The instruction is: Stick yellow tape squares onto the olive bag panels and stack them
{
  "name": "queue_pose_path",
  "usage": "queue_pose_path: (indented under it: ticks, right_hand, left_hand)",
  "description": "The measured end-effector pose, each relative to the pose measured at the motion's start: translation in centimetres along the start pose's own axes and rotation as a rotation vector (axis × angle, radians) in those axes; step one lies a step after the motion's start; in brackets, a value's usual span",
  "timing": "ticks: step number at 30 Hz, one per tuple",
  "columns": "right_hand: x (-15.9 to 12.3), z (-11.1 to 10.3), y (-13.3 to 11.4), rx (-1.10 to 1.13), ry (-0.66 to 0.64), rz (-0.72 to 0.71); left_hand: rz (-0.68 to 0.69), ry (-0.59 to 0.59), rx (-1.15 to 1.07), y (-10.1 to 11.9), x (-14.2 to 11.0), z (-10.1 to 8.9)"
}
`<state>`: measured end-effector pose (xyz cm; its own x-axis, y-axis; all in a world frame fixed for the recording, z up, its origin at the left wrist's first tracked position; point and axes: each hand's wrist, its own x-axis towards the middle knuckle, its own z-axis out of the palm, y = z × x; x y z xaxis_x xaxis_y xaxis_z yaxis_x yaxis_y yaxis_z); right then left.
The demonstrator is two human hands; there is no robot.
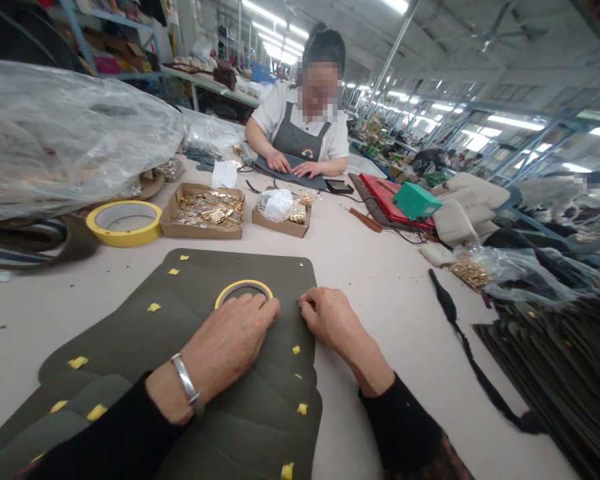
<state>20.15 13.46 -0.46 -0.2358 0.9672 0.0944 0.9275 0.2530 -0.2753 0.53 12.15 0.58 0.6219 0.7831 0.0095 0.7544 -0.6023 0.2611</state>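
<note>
Dark olive panels lie overlapped on the table before me, with several small yellow tape pieces stuck along both sides. My left hand is closed over the near side of a narrow roll of yellow tape, above the upper panel. Its fingertips are mostly turned away from view. At the panel's right edge, my right hand pinches with thumb and forefinger. A tiny yellowish bit shows at those fingertips, too small to name. A gap of bare panel separates the two hands.
Beyond the panels stand a wide yellow tape roll, a cardboard tray of gold metal pieces and a smaller box. A black strap and stacked dark panels lie right. Across the table, a co-worker handles dark material.
</note>
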Motion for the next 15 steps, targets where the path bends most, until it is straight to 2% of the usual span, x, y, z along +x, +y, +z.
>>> queue_pose_path:
  ticks: [2,4,5,8,9,10,13,15]
  right_hand:
    - [0.1,-0.2,-0.2,0.041,0.003,0.076]
    - [-0.1,-0.6,0.1,0.124,-0.015,0.086]
    - [-0.2,-0.8,0.3,0.181,-0.06,0.062]
    - [-0.8,-1.6,1.1,0.375,-0.3,-0.029]
    - [-0.9,-1.9,1.3,0.433,-0.32,-0.031]
    - [-0.9,-2.1,1.4,0.485,-0.286,-0.011]
    - [-1.0,-2.3,1.1,0.64,-0.046,0.034]
    - [-1.0,-2.2,0.4,0.705,0.044,-0.042]
  left_hand:
    - [-0.003,0.022,-0.068,-0.3,-0.1,-0.3]
    - [0.003,0.062,-0.152,-0.7,-0.2,-0.6]
    - [0.011,0.083,-0.188,-0.9,-0.3,-0.7]
    - [0.062,0.154,-0.227,-1.5,-0.3,-0.5]
    - [0.087,0.187,-0.228,-1.6,-0.2,-0.4]
    - [0.113,0.227,-0.232,-1.6,-0.2,-0.2]
    - [0.175,0.334,-0.257,-1.5,-0.2,0.1]
    - [0.185,0.37,-0.263,-1.4,-0.2,0.2]
